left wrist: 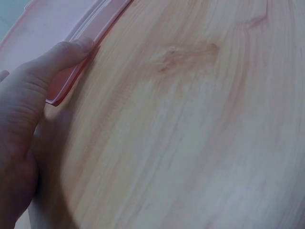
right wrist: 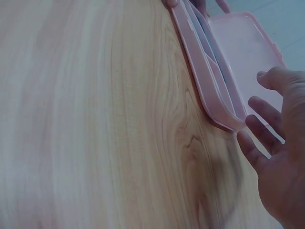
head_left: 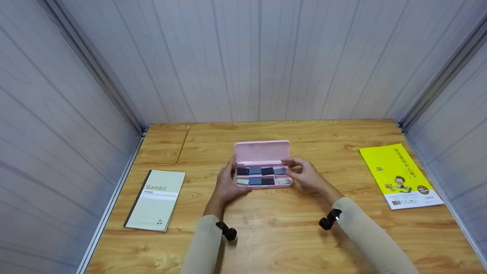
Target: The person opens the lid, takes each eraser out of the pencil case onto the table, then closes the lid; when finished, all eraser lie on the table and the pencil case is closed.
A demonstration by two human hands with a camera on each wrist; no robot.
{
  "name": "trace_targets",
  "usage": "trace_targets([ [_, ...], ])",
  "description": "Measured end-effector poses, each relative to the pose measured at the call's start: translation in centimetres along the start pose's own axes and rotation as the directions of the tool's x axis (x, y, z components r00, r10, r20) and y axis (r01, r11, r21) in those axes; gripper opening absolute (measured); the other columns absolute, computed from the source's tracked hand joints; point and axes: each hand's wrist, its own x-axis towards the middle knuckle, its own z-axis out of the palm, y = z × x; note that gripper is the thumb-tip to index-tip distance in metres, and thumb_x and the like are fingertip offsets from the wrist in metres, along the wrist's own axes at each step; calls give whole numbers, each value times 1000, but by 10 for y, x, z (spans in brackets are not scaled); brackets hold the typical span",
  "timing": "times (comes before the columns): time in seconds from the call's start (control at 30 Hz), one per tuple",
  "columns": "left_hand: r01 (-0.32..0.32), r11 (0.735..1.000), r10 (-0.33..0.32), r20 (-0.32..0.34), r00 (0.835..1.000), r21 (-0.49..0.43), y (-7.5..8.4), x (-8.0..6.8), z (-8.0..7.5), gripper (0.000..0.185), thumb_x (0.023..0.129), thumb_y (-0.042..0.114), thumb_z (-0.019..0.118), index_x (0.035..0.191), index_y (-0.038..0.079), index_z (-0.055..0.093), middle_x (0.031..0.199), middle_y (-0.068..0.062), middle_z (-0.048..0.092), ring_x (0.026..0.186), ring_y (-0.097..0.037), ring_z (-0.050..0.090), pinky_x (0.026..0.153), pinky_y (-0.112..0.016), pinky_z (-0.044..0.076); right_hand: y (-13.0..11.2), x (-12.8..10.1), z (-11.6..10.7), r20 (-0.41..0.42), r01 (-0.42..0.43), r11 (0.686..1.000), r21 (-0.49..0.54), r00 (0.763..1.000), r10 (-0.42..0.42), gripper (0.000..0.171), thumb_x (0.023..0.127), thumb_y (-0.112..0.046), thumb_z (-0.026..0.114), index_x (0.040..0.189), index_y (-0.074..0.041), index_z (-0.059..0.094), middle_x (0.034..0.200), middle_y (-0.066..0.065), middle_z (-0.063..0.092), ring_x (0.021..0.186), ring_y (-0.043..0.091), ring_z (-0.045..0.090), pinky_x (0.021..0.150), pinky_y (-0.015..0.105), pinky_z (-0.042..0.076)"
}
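A pink pencil case (head_left: 262, 152) lies on the table with its lid raised at the back. Two rows of dark, blue and pale rectangles show in its tray. My left hand (head_left: 227, 184) grips the case's left end, with the thumb (left wrist: 71, 52) along the front edge and the other fingers round the far side. At the right end is my right hand (head_left: 304, 173), fingers bent and apart, fingertips right by the rim and the hinge corner. In the right wrist view, nothing shows between these fingers (right wrist: 264, 114).
A pencil (head_left: 182, 144) lies at the back left of the wooden table (head_left: 274, 236). A pale notebook marked Gambit (head_left: 156, 201) is at the left, and a yellow booklet (head_left: 395, 171) at the right. Panelled walls (head_left: 258, 61) close off the back and both sides.
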Motion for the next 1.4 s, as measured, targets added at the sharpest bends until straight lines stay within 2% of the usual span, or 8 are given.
trace_targets([
  [0.17, 2, 1000, -2, -2, 1000, 15, 0, 0, 1, 141, 66, 30, 109, 181, 25, 27, 162, -10, 63, 144, -33, 53, 132, -62, 35, 7, 1, 3, 9, 12, 999, -31, 1000, -11, 42, 107, 0, 69, 149, 3, 67, 149, 28, 68, 133, 46, 68, 113, 39, 55],
  [0.3, -7, 1000, 7, 2, 1000, 21, 0, 0, 2, 142, 66, 30, 110, 181, 23, 26, 160, -10, 65, 143, -32, 54, 132, -62, 34, 14, 3, 4, 20, 23, 999, -33, 1000, -22, 42, 106, 2, 69, 148, 5, 67, 150, 30, 68, 130, 45, 68, 103, 19, 52],
  [0.4, -8, 1000, 8, 5, 1000, 16, 0, 0, 1, 142, 66, 30, 110, 181, 24, 26, 159, -10, 66, 143, -32, 54, 133, -61, 32, 17, 4, 4, 29, 25, 999, -32, 999, -24, 44, 105, 3, 69, 149, 5, 67, 150, 31, 68, 131, 43, 66, 101, 15, 49],
  [0.5, -13, 1000, 13, 1, 1000, 20, 0, 0, 1, 142, 66, 30, 110, 181, 23, 27, 159, -10, 65, 142, -32, 54, 133, -61, 33, 18, 5, 5, 33, 28, 999, -44, 999, -27, 44, 104, 2, 71, 148, 4, 68, 150, 29, 69, 134, 41, 65, 106, 18, 49],
  [0.8, -10, 999, 10, -4, 1000, 47, 0, 0, 1, 142, 67, 34, 109, 181, 20, 26, 159, -10, 65, 143, -32, 55, 133, -60, 36, 17, 10, 8, 38, 47, 993, -110, 998, -43, 43, 102, 0, 75, 145, 1, 72, 146, 25, 74, 137, 40, 66, 118, 41, 50],
  [1.0, -23, 999, 24, -12, 1000, 38, -1, 0, 0, 142, 66, 31, 110, 181, 20, 27, 158, -11, 67, 140, -32, 56, 131, -59, 38, 16, 10, 11, 37, 43, 991, -123, 999, -39, 40, 101, -2, 77, 140, -1, 76, 141, 23, 78, 137, 40, 67, 124, 52, 45],
  [1.27, -31, 999, 31, -1, 1000, 30, -2, 1, 1, 143, 66, 33, 110, 181, 21, 26, 158, -11, 66, 144, -32, 55, 133, -60, 36, 12, 8, 15, 14, 28, 989, -148, 1000, -26, 37, 100, -6, 80, 137, -5, 79, 135, 22, 76, 125, 35, 56, 111, 44, 35],
  [1.4, -30, 999, 30, -1, 1000, 32, -4, 2, 2, 143, 66, 34, 110, 181, 21, 26, 158, -11, 66, 144, -32, 55, 133, -59, 35, 10, 8, 20, 9, 14, 987, -162, 1000, -13, 37, 100, -10, 81, 137, -9, 80, 140, 23, 69, 132, 38, 46, 115, 53, 31],
])
